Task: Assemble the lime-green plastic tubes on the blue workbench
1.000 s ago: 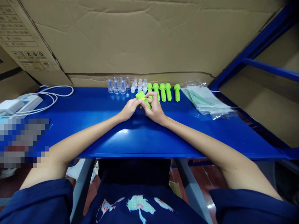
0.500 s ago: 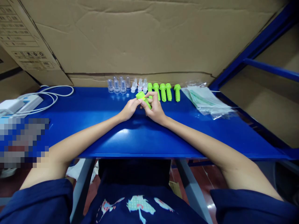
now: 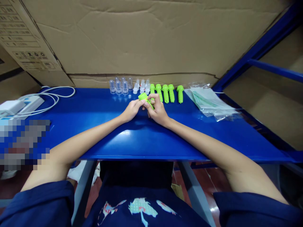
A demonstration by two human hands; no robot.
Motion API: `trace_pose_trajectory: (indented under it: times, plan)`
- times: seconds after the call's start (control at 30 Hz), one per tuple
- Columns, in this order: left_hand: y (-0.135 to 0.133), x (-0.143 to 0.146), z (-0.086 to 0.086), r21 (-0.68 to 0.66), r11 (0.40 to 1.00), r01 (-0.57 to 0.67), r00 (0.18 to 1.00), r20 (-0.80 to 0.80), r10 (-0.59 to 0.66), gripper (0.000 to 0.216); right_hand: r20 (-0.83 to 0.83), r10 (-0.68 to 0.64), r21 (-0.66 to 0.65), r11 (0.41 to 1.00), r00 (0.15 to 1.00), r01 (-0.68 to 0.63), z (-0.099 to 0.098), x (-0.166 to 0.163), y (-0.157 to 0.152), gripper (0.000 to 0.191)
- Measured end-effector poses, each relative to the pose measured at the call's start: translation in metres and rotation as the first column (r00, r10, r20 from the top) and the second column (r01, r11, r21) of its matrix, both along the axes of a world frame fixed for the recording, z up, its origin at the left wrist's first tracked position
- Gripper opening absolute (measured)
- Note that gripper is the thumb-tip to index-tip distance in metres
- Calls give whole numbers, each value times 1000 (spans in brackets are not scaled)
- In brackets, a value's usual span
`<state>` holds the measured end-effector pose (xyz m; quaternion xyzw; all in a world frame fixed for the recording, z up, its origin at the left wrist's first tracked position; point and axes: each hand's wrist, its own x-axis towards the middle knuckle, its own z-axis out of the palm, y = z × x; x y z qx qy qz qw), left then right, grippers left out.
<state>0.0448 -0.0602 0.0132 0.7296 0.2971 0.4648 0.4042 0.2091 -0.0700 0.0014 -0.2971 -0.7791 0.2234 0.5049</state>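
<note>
A lime-green plastic part (image 3: 142, 96) with a wide collar-like end and a narrower shaft is held between both hands over the blue table (image 3: 113, 135). My left hand (image 3: 132, 110) pinches it near the wide end, its fingertips partly hidden. Around the shaft, my right hand (image 3: 158, 110) is closed, with the thumb and index finger close to the wide end. Just beyond my right hand stand several similar green pieces (image 3: 165, 94) with ribbed shafts. Small clear capped pieces (image 3: 141, 87) are grouped behind the held part, and clear plastic cups (image 3: 118, 87) stand to their left.
Clear plastic bags with pale green contents (image 3: 210, 102) lie at the table's right. On the left are a white power strip (image 3: 30, 104) and its looped cable (image 3: 56, 94). Cardboard (image 3: 142, 37) walls the back; a blue metal frame (image 3: 272, 67) rises at right.
Almost nothing differs. Both hands keep their hold on the green part, and the whole view has shifted very slightly.
</note>
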Motion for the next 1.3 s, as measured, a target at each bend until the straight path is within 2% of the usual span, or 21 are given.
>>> trace_pose_trajectory:
  times: [0.23, 0.33, 0.4, 0.47, 0.5, 0.53, 0.57, 0.63, 0.73, 0.83, 0.9, 0.97, 1.03, 1.1, 1.17, 1.23, 1.3]
  plan:
    - [1, 1, -2, 21, 1000, -17, 999, -38, 18, 47, -34, 17, 7, 1000, 999, -16, 2, -1, -2, 39]
    - [1, 1, -2, 24, 999, -32, 997, -71, 34, 52, -49, 14, -32, 999, 999, -16, 1, -1, -2, 41]
    - [3, -1, 3, 33, 999, -44, 990, -136, 48, 55, -79, 14, -85, 996, 997, -21, 0, -2, -1, 43]
    - [6, -6, 13, 57, 998, -41, 958, -281, 55, 60, -127, 12, -150, 988, 992, -31, -1, -2, 1, 46]
    - [8, -9, 21, 76, 997, -27, 922, -383, 54, 62, -156, 8, -181, 983, 988, -36, -1, -2, 2, 48]
    - [9, -14, 29, 105, 994, 16, 858, -512, 40, 64, -182, 3, -210, 977, 983, -42, -1, -3, 3, 49]
    - [9, -19, 37, 150, 988, 23, 780, -622, 76, 66, -206, -2, -236, 971, 979, -48, -1, -3, 4, 49]
    - [6, -33, 51, 274, 961, -45, 608, -756, 243, 66, -238, -5, -281, 958, 971, -64, -1, -3, 5, 49]
    - [-7, -66, 61, 403, 910, -93, 399, -823, 405, 58, -255, -4, -329, 941, 967, -83, -1, -3, 7, 49]
    - [-32, -112, 59, 399, 889, -225, 303, -838, 453, 55, -238, 2, -357, 930, 971, -90, -1, -5, 8, 49]
    - [-55, -144, 54, 404, 826, -393, 177, -848, 499, 62, -219, 11, -367, 925, 976, -93, -1, -6, 9, 48]
    - [-79, -171, 50, 410, 715, -567, 22, -859, 511, 72, -207, 17, -374, 923, 978, -95, -1, -8, 9, 47]
    - [-103, -192, 44, 372, 618, -692, -56, -882, 468, 80, -200, 18, -380, 920, 980, -94, -1, -9, 9, 47]
    - [-120, -207, 39, 331, 507, -796, -94, -895, 435, 85, -191, 23, -382, 919, 981, -96, -1, -10, 9, 47]
    - [-131, -216, 36, 297, 441, -847, -86, -895, 438, 86, -185, 35, -376, 921, 982, -103, -1, -11, 9, 46]
    - [-136, -217, 36, 301, 427, -853, -84, -885, 458, 84, -187, 43, -368, 923, 981, -111, 0, -11, 8, 45]
    - [-135, -209, 40, 363, 396, -844, -121, -847, 517, 82, -193, 46, -363, 925, 980, -115, 1, -12, 7, 44]
